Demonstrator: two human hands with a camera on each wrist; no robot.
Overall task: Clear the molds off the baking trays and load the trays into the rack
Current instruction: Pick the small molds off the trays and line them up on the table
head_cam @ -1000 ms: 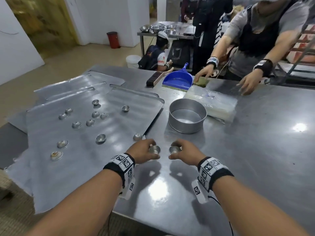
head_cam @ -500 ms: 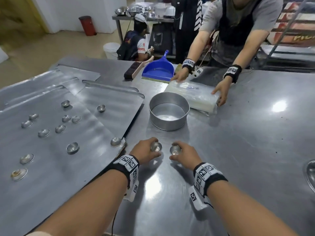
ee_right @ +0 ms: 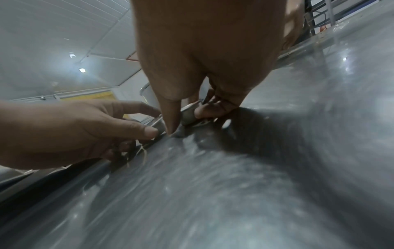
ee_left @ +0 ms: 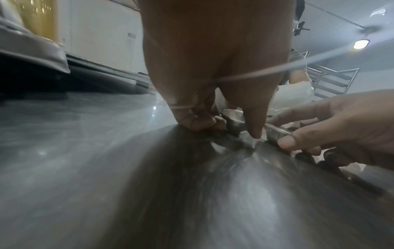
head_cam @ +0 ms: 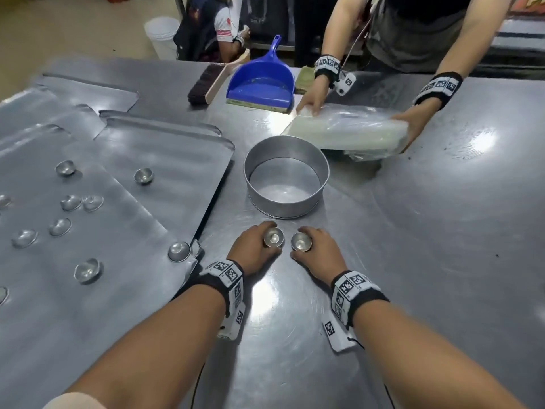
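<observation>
My left hand [head_cam: 256, 248] grips a small round metal mold [head_cam: 273, 238] and my right hand [head_cam: 317, 251] grips a second mold [head_cam: 300, 241], both low on the steel table just in front of a round cake tin [head_cam: 286, 175]. In the left wrist view the left hand [ee_left: 215, 121] curls round its mold [ee_left: 232, 121]; in the right wrist view the right hand [ee_right: 192, 116] curls round its mold [ee_right: 187, 116]. Several more molds, such as one [head_cam: 179, 251] at the tray's corner, lie on overlapping baking trays [head_cam: 124, 231] to the left.
Across the table another person's hands hold a plastic-wrapped pack [head_cam: 348, 131]. A blue dustpan [head_cam: 261, 82] and a brush [head_cam: 212, 84] lie at the far edge. A metal rack [ee_left: 332, 80] stands at the far right in the left wrist view.
Both hands have kept their molds side by side and edged closer to the cake tin. My view has dropped and swung to the right. The other person has taken hold of the plastic pack.
</observation>
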